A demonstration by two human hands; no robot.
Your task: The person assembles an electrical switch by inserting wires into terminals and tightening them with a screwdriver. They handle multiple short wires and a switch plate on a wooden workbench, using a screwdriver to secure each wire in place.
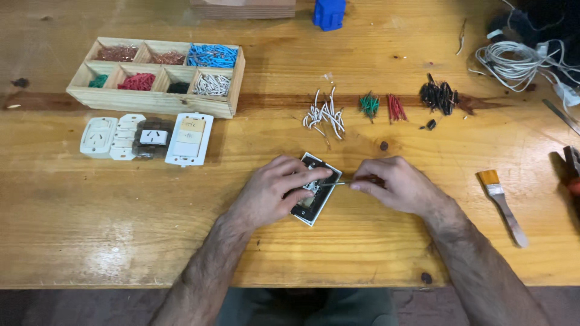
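Slippage risk: left hand (275, 192) merely presses the switch plate (315, 190) flat on the table (121, 241), fingers curled over it. Right hand (396, 186) pinches a thin screwdriver (337, 183) shut; a skidding tip could jab fingers.

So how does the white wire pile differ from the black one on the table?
The white pile is spread loose, with long curved pieces; the black pile is a tight clump of shorter pieces. White lies left of the green and red piles, black to their right. Both lie on the table, beyond the hands.

Switch plate (315, 202) middle, probably hand-hidden
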